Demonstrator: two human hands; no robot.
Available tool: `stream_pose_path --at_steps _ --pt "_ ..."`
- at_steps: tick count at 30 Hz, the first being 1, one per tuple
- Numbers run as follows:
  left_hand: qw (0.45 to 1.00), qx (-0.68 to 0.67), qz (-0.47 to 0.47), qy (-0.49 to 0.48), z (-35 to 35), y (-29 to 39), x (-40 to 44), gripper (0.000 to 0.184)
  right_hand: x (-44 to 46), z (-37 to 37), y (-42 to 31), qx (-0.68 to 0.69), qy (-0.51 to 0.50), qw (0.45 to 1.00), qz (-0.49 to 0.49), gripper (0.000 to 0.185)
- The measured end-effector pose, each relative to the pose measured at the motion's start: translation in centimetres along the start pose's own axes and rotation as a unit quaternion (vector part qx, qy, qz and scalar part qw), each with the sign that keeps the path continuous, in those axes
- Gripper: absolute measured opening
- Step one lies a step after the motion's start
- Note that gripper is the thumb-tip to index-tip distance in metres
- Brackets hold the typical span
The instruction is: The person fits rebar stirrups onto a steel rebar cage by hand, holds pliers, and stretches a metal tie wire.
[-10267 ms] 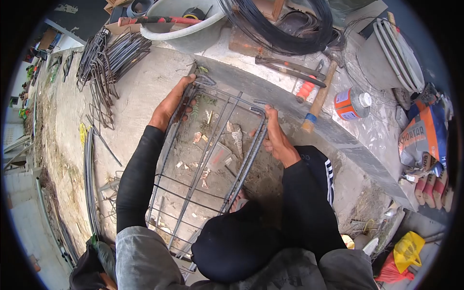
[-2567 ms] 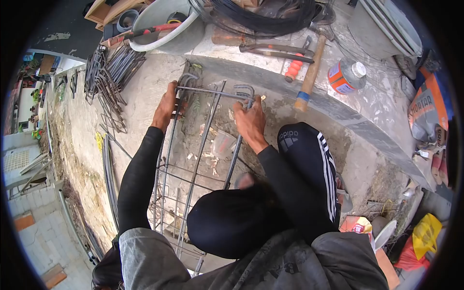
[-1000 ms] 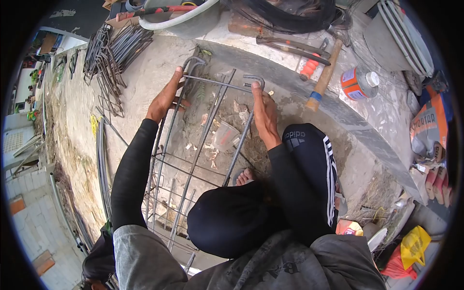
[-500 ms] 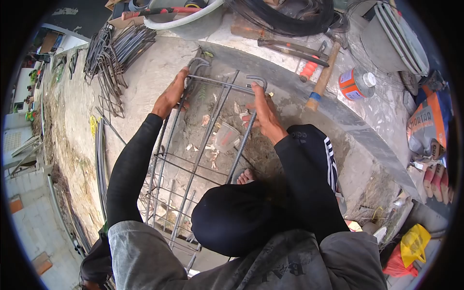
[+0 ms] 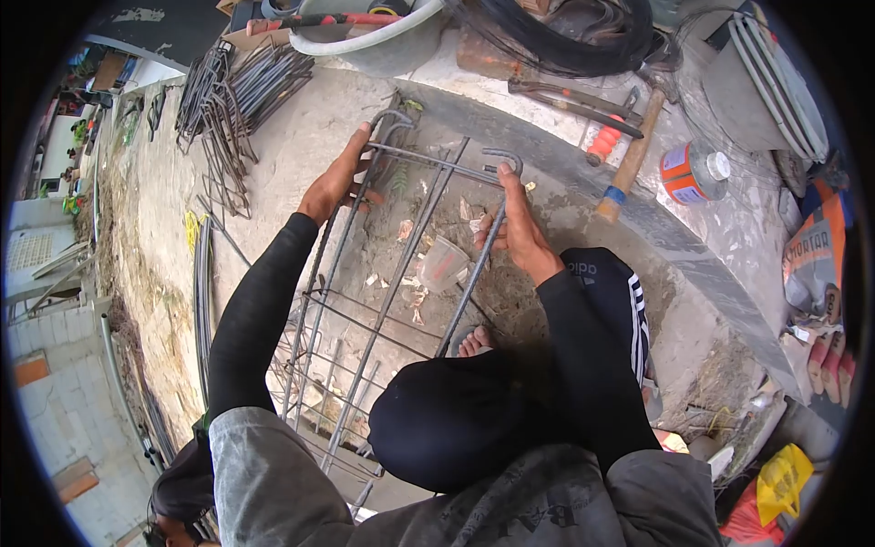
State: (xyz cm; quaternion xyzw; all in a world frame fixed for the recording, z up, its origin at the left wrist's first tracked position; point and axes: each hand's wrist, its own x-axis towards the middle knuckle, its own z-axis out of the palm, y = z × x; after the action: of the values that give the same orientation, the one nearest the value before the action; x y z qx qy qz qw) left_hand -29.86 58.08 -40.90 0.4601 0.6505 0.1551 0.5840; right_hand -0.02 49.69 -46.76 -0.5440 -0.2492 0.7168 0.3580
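A long cage of steel rebar (image 5: 395,266), with thin square stirrups tied across its bars, stretches from my knees toward the far slab. Its far end has hooked bar tips. At the far left corner my left hand (image 5: 335,187) is closed round the side bar, thumb along the top near the hook. My right hand (image 5: 526,226) grips the far right corner, its thumb up against the bent hook and its fingers curled under the bar. Below the bars, a crushed clear plastic cup (image 5: 443,264) lies in dirt and scraps. The cage's near end is partly hidden by my knee.
Bent stirrups (image 5: 239,100) are piled at far left. Beyond the cage are a basin (image 5: 383,46), coiled wire (image 5: 583,46), long-handled cutters (image 5: 572,102), a wooden-handled hammer (image 5: 631,164) and an orange-labelled bottle (image 5: 691,173). Another person (image 5: 187,492) is at lower left.
The whole scene has shifted slightly to the right in view as my head turned. Both hands keep their hold at the cage's far end, with little other movement.
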Motion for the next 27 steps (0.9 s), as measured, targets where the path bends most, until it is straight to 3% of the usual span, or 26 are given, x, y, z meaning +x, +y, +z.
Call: stream_pose_path --at_steps 8,10,12,14,15,18,19,24,27 --pt "1.0 0.015 -0.007 0.023 0.2 -0.5 0.0 0.109 -0.1 -0.7 -0.6 -0.048 -0.044 0.997 0.034 0.12" --pt "1.0 -0.011 0.004 0.009 0.1 -1.1 0.1 0.11 1.1 -0.7 0.3 -0.116 0.099 0.981 -0.123 0.108" --pt "0.999 -0.044 0.002 0.011 0.3 -1.5 0.2 0.11 2.0 -1.2 0.0 -0.203 0.196 0.922 -0.267 0.095" --pt "0.998 -0.065 -0.004 0.003 0.0 -1.5 0.1 0.11 -0.2 0.1 -4.7 -0.303 0.247 0.833 -0.391 0.078" --pt "0.997 -0.071 -0.008 -0.001 -0.2 -1.5 0.1 0.109 -0.6 0.8 -6.7 -0.312 0.208 0.831 -0.41 0.06" --pt "0.996 -0.09 -0.019 -0.017 -0.5 -1.4 0.0 0.107 0.4 3.7 -10.8 -0.336 0.042 0.882 -0.329 0.057" --pt "0.997 -0.08 -0.017 -0.009 -0.4 -1.2 -0.2 0.105 1.6 4.5 -11.7 -0.369 0.015 0.871 -0.324 0.06" --pt "0.995 -0.036 0.049 0.073 1.5 -0.3 -1.5 0.106 9.7 9.0 -14.1 -0.48 -0.114 0.855 -0.158 0.1" --pt "0.997 -0.053 0.032 0.035 1.0 -0.3 -1.4 0.109 11.4 11.5 -15.4 -0.512 -0.201 0.83 -0.093 0.124"
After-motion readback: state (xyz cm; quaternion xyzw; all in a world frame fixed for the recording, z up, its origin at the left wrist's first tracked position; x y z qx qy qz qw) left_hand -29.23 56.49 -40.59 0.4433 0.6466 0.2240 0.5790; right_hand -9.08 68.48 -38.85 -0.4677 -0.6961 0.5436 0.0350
